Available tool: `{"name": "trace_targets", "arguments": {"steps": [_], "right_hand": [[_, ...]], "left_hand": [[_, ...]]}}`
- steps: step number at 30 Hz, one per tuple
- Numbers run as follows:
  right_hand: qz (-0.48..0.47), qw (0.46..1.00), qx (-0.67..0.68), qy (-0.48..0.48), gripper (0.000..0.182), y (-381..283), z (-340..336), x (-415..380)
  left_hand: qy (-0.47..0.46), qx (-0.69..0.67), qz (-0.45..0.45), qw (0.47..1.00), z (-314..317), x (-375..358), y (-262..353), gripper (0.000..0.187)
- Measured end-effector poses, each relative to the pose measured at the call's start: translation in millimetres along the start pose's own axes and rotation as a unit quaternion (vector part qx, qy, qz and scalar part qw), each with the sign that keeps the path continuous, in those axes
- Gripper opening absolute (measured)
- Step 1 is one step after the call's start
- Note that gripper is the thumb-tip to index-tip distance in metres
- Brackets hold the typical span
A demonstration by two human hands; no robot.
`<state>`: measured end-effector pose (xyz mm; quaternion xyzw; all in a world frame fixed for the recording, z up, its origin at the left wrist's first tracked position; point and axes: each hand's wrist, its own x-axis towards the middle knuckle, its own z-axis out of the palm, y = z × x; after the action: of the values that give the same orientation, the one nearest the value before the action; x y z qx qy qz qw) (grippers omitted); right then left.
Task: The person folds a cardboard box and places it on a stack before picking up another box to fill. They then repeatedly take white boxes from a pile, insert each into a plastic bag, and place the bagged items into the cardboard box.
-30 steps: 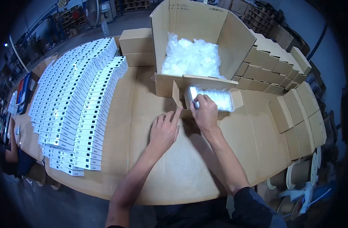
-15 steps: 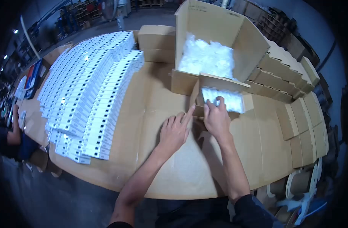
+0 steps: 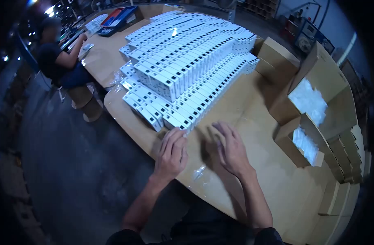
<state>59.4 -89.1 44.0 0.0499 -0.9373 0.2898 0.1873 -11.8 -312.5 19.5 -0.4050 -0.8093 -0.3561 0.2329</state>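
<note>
Rows of small white boxes [image 3: 187, 53] with dark square marks are stacked on the cardboard-covered table [image 3: 252, 118]. At the near end of the front row, my left hand [image 3: 171, 153] has its fingers close together by the last boxes; whether it grips one is hidden. My right hand [image 3: 232, 151] hovers just right of that row, fingers apart, holding nothing. Farther right, a small open carton [image 3: 291, 151] holds clear plastic-wrapped items [image 3: 305, 145]. Behind it stands a larger open carton [image 3: 338, 94] with clear plastic bags [image 3: 309, 100] inside.
A person [image 3: 56, 57] sits at the table's far left, near a blue and red tray [image 3: 117, 20]. Folded cartons [image 3: 346, 157] line the right side. A closed carton [image 3: 276, 57] is behind the white boxes. A clear plastic scrap [image 3: 199, 172] lies near the front edge.
The view has turned left. Both hands have left the small carton and moved to the near end of the white box rows. My right hand has opened and come away from the plastic-wrapped items.
</note>
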Motion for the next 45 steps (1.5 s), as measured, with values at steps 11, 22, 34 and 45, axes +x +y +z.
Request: {"name": "trace_targets", "arguments": {"steps": [11,22,34,45], "right_hand": [[-0.054,0.992,-0.087,-0.074,0.07,-26.7,41.9,40.6],[0.004,0.998,0.019,-0.059,0.065,-45.7,6.9,22.6],[0.18,0.832,0.524,0.016,0.045,-22.3,-86.5,-72.6],[0.189,0.872,0.341,0.295,0.023,78.8,-238.5,-109.0]], "left_hand": [[-0.013,0.085,-0.02,0.996,-6.5,-9.4,-40.6,0.045],[-0.008,0.132,0.019,0.991,-37.5,-21.3,-28.4,0.034],[-0.029,-0.159,0.232,0.959,32.0,48.6,82.9,0.038],[-0.182,-0.235,0.215,0.93,168.1,259.7,193.7,0.016]]}}
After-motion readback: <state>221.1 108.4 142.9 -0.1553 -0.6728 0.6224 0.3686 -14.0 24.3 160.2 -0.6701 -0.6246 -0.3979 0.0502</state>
